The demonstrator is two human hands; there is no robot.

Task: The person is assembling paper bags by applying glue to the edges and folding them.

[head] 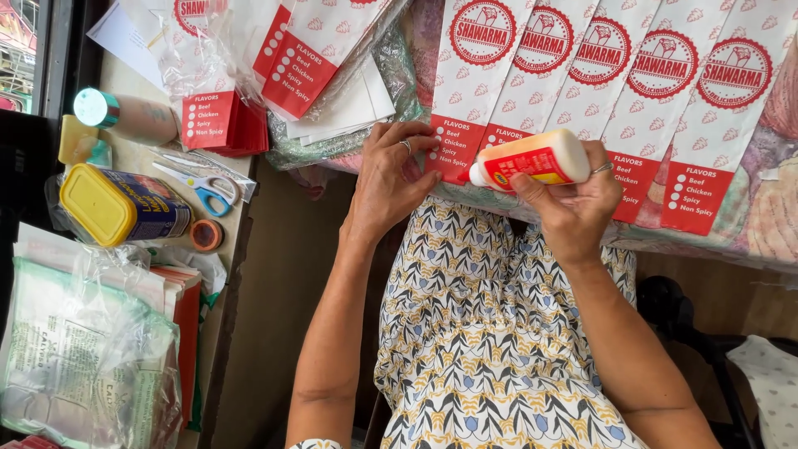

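- Right hand: fingers and thumb wrapped tight round a glue bottle, ring on one finger. Bottle held sideways, nozzle end pointing toward the left hand.
- Glue bottle: pale cream plastic body, red label with yellow band, small white cap end with a red tip. It hovers just over the lower edge of the paper sleeves.
- Left hand: fingers curled together, tips pressing down on the red bottom flap of the leftmost paper sleeve; ring visible.
- Paper sleeves: five in a fanned, overlapping row, white with small red motifs, a round red emblem up top and a red panel at the bottom; laid across a patterned cloth on the work surface.
- Below the hands: lap in a floral print dress.
- Side table to the left: blue-handled scissors, a yellow-lidded tub, a small tape roll, more sleeves in clear plastic wrap.
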